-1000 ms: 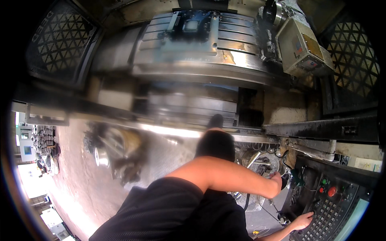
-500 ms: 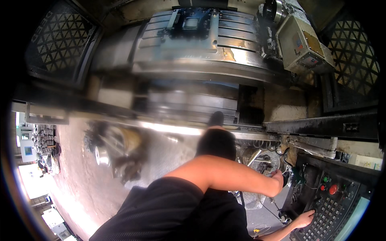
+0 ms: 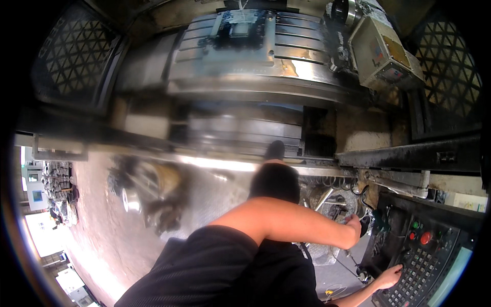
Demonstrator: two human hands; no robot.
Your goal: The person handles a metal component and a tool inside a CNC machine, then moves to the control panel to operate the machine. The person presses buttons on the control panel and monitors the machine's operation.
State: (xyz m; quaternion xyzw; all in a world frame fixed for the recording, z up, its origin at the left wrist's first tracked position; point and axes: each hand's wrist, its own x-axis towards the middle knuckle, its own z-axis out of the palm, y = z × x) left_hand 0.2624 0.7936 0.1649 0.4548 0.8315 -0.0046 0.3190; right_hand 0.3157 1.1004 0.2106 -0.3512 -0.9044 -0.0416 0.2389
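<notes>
My left hand [image 3: 353, 228] reaches across my body, its bare arm coming out of a black sleeve. The fingers are curled against a small dark object [image 3: 364, 227], which I cannot make out. My right hand [image 3: 389, 277] is at the left edge of a dark control panel [image 3: 417, 276] with rows of keys. Its fingers are bent, with the tips at the panel's edge; whatever they grip there is hidden. Ahead, a dark block with a pale square middle [image 3: 239, 31] lies on a plate clamped to the slotted machine table [image 3: 299, 45]. White streaks [image 3: 241, 14] show over the block.
A red round button [image 3: 425, 237] and a green one [image 3: 415, 225] sit on the panel. A beige boxy unit [image 3: 381, 56] stands right of the table. Below my left arm lies a tub of metal bits [image 3: 340, 202]. Blurred containers [image 3: 148, 189] stand on the floor at left.
White streaks have appeared over the block on the machine table, with a pale haze round it. Both hands hold nearly the same places; the view has shifted slightly.
</notes>
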